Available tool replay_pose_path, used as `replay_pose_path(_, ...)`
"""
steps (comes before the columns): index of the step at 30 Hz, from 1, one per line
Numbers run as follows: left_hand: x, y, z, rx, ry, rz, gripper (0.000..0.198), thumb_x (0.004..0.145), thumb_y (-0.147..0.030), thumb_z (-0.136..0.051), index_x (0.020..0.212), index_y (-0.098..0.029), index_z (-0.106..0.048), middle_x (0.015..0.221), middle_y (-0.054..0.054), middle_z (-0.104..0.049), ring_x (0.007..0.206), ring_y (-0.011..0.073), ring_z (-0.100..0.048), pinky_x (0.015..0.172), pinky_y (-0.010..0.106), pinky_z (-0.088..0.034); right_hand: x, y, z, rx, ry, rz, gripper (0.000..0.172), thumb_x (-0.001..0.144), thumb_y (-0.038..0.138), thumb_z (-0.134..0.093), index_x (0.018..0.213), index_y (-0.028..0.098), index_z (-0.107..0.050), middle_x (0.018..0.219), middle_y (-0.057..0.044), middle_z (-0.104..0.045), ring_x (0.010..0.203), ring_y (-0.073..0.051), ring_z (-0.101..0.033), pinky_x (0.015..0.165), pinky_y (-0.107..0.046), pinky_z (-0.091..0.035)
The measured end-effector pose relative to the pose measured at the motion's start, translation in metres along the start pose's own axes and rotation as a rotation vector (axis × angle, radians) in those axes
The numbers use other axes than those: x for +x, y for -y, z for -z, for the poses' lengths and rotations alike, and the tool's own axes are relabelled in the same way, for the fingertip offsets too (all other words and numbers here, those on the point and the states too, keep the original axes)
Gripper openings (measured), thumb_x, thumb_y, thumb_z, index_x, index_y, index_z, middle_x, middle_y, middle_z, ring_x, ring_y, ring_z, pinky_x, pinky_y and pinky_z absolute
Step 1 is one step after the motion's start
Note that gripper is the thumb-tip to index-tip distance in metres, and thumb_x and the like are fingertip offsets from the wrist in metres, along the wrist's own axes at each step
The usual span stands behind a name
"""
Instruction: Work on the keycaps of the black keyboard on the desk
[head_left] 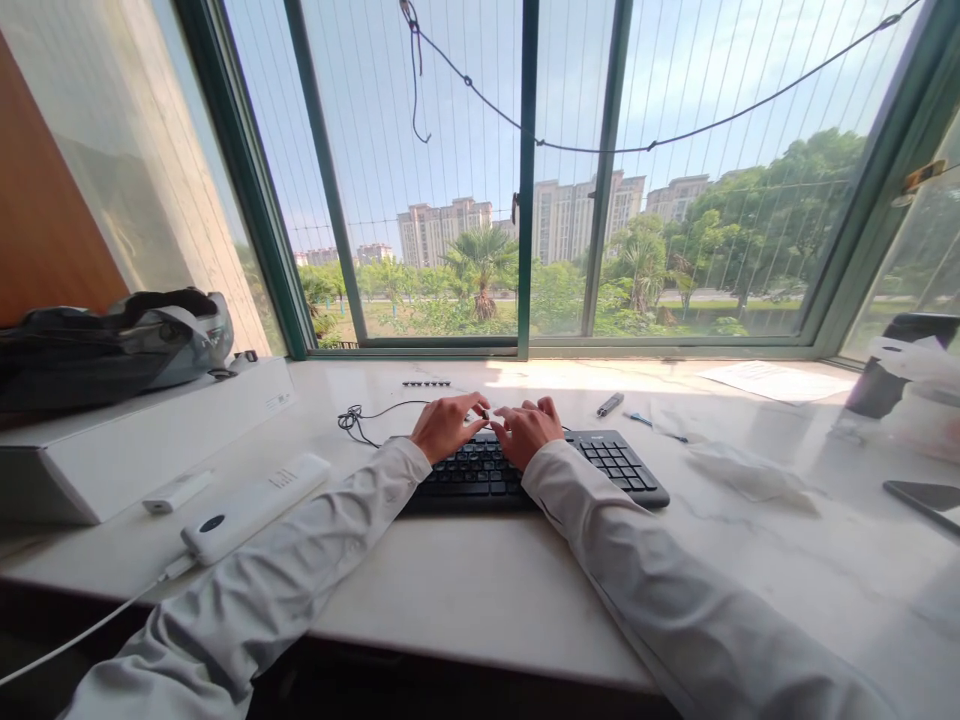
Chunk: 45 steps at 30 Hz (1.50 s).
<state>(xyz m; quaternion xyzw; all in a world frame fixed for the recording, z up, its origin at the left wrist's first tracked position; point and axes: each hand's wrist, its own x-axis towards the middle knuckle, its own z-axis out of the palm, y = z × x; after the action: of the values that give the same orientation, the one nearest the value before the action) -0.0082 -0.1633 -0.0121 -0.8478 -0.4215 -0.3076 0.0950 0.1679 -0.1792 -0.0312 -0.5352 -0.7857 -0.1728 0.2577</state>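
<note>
A black keyboard (495,488) lies on the pale marbled tabletop, its left and middle keys partly hidden by my hands. My left hand (448,428) is over the keyboard's back edge, thumb and forefinger pinched on a small black piece that looks like a keycap (485,416). Facing it, my right hand (529,430) is closed too, its thumb and fingertips brought up to the same small piece. Behind my hands, a short row of small black keycaps (426,384) lies on the table.
A thin black cable (358,422) coils left of the keyboard. Farther left are a white power bank (255,508) and a long white box (161,440) with a dark bag (112,345). To the right lie a small grey stick (610,404), a blue-tipped tool (639,419) and plastic wrapping (750,475).
</note>
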Motion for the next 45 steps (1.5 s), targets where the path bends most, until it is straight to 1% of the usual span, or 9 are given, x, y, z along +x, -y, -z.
replay_pose_path(4,-0.002,0.000,-0.002,-0.007,-0.010,-0.030,0.033,0.084,-0.041,-0.058,0.115,-0.028,-0.059,0.094,-0.002,-0.072,0.073,0.0134,-0.065,0.062,0.022,-0.042,0.000,0.001,-0.001,0.072,-0.006,-0.004,0.031,0.093,0.039,-0.043,0.106,0.026,-0.068,0.089,-0.004,-0.074,0.089,-0.019,-0.059,0.085,-0.038,-0.022)
replay_pose_path(9,-0.004,0.002,-0.003,0.013,-0.050,-0.031,0.030,0.085,-0.043,-0.058,0.111,-0.029,-0.063,0.090,-0.003,-0.073,0.072,0.0127,-0.065,0.063,0.022,-0.042,0.000,0.001,-0.004,0.184,0.003,-0.063,0.033,0.093,0.047,-0.044,0.099,0.031,-0.072,0.079,0.000,-0.074,0.083,-0.017,-0.060,0.085,-0.037,-0.023)
replay_pose_path(14,-0.005,0.005,-0.002,0.012,-0.072,-0.053,0.029,0.082,-0.041,-0.063,0.110,-0.032,-0.064,0.090,-0.005,-0.073,0.075,0.0123,-0.066,0.063,0.021,-0.041,0.001,-0.002,-0.008,0.233,-0.005,-0.092,0.032,0.092,0.048,-0.044,0.095,0.032,-0.072,0.080,0.001,-0.074,0.083,-0.016,-0.060,0.085,-0.036,-0.024)
replay_pose_path(20,-0.005,0.008,-0.001,-0.016,-0.061,-0.083,0.023,0.086,-0.042,-0.057,0.102,-0.031,-0.069,0.093,-0.004,-0.074,0.079,0.0126,-0.067,0.067,0.021,-0.042,0.002,-0.005,-0.005,0.203,-0.041,-0.075,0.033,0.094,0.046,-0.041,0.097,0.030,-0.070,0.079,0.001,-0.073,0.083,-0.016,-0.059,0.085,-0.036,-0.023)
replay_pose_path(23,-0.004,0.009,0.001,0.010,-0.042,-0.062,0.023,0.084,-0.044,-0.059,0.100,-0.031,-0.069,0.089,-0.004,-0.074,0.079,0.0137,-0.067,0.069,0.022,-0.043,0.001,-0.005,-0.002,0.182,-0.036,-0.061,0.034,0.095,0.046,-0.040,0.098,0.029,-0.070,0.081,0.001,-0.074,0.084,-0.016,-0.059,0.085,-0.036,-0.022)
replay_pose_path(27,-0.001,0.008,0.006,0.025,-0.017,-0.039,0.020,0.080,-0.043,-0.064,0.095,-0.030,-0.070,0.090,-0.005,-0.074,0.080,0.0144,-0.066,0.070,0.022,-0.043,0.001,-0.002,0.002,0.113,-0.022,-0.026,0.034,0.097,0.042,-0.039,0.097,0.028,-0.069,0.085,-0.001,-0.074,0.084,-0.016,-0.058,0.086,-0.036,-0.020)
replay_pose_path(31,0.000,0.008,0.008,0.019,0.006,-0.019,0.018,0.081,-0.042,-0.064,0.090,-0.028,-0.069,0.088,-0.005,-0.073,0.080,0.0140,-0.066,0.070,0.022,-0.043,0.000,0.001,0.006,0.051,0.007,-0.002,0.030,0.097,0.039,-0.041,0.097,0.029,-0.069,0.089,-0.001,-0.074,0.086,-0.016,-0.058,0.087,-0.036,-0.019)
replay_pose_path(40,0.000,0.011,0.012,0.055,0.057,-0.061,0.023,0.080,-0.045,-0.063,0.093,-0.027,-0.068,0.088,-0.002,-0.073,0.081,0.0168,-0.066,0.069,0.025,-0.041,0.000,-0.005,-0.004,0.092,-0.038,0.033,0.027,0.095,0.038,-0.044,0.103,0.031,-0.069,0.086,0.001,-0.074,0.086,-0.017,-0.057,0.085,-0.037,-0.019)
replay_pose_path(45,0.002,0.013,0.015,0.096,0.076,-0.085,0.024,0.078,-0.046,-0.065,0.091,-0.027,-0.069,0.086,-0.002,-0.073,0.078,0.0169,-0.066,0.066,0.025,-0.039,0.001,-0.003,-0.004,0.075,-0.038,0.055,0.027,0.095,0.038,-0.043,0.103,0.031,-0.068,0.090,0.000,-0.074,0.086,-0.016,-0.057,0.085,-0.036,-0.020)
